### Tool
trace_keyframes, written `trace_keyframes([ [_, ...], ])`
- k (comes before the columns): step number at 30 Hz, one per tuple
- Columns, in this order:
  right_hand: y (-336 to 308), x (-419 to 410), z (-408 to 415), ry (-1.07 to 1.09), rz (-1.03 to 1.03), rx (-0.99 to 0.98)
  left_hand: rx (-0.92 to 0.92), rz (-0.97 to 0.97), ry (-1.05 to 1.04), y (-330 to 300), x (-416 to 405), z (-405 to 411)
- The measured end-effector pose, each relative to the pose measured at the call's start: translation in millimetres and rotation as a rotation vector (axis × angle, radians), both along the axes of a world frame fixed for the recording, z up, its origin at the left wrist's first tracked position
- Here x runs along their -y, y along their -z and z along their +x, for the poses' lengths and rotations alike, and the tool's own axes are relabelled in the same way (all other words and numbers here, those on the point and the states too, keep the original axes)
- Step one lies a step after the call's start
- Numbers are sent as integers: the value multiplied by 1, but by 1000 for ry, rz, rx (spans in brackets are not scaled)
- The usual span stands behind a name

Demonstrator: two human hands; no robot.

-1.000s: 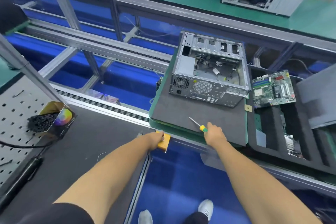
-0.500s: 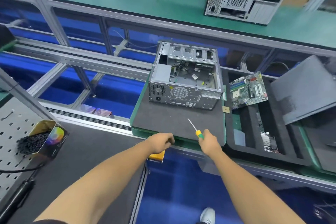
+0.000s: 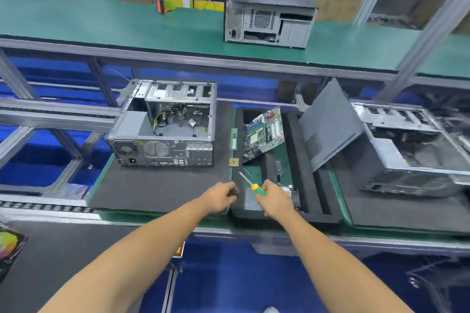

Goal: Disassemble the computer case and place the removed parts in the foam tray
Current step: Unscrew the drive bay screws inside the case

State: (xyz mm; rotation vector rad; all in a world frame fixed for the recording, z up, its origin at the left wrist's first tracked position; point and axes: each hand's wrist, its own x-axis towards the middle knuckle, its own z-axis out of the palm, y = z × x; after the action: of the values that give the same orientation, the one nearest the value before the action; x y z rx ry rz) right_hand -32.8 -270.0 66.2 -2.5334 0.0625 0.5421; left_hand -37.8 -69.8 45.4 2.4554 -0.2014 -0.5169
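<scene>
Forward, both arms outstretched: right hand [image 3: 273, 201] gripping yellow-green screwdriver [image 3: 251, 184] over black foam tray [image 3: 297, 160]; left hand [image 3: 220, 197] fingers curled, contents unclear. Open grey metal computer case [image 3: 165, 132] far left.

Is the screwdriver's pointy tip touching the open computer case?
Apart. In the head view the screwdriver, gripped by the right hand, ends over the foam tray; dark mat shows between its tip and the case.
</scene>
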Motion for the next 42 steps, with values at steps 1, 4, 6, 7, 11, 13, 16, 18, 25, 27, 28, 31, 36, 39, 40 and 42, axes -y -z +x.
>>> trace_keyframes([
  [1, -3, 13, 7, 11, 3, 4, -6, -13, 6, -1, 12, 8],
  [4, -11, 53, 31, 36, -27, 35, -27, -63, 7, -6, 52, 30],
  [6, -14, 83, 46, 36, -66, 66, 3, -78, 25, -10, 82, 46],
  [7, -16, 97, 54, 29, -86, 85, 19, -81, 39, -12, 97, 55],
  [11, -24, 149, 84, 16, -150, 146, 38, -93, 73, -22, 149, 84],
  [13, -27, 174, 98, 28, -163, 201, 43, -109, 82, -25, 170, 95],
  [16, -27, 207, 113, 78, -125, 290, 29, -126, 84, -29, 199, 114],
  [18, -27, 227, 122, 120, -100, 336, 5, -176, 39, -34, 219, 126],
  [25, -25, 275, 146, 138, -135, 517, 121, -235, -96, -45, 274, 165],
  [27, -23, 281, 153, 165, -142, 490, 196, -108, -93, -40, 277, 176],
  [28, -23, 283, 158, 173, -133, 476, 231, -42, -105, -37, 277, 182],
  [31, -20, 286, 168, 203, -109, 478, 318, 52, -95, -30, 269, 194],
  [36, -12, 281, 176, 244, -167, 441, 422, 119, 28, -21, 238, 208],
  [39, -8, 271, 180, 232, -179, 421, 487, 149, 3, -17, 216, 214],
  [40, -7, 267, 182, 233, -167, 409, 497, 174, -2, -16, 209, 215],
  [42, -6, 256, 183, 243, -134, 395, 511, 235, -3, -13, 197, 216],
])
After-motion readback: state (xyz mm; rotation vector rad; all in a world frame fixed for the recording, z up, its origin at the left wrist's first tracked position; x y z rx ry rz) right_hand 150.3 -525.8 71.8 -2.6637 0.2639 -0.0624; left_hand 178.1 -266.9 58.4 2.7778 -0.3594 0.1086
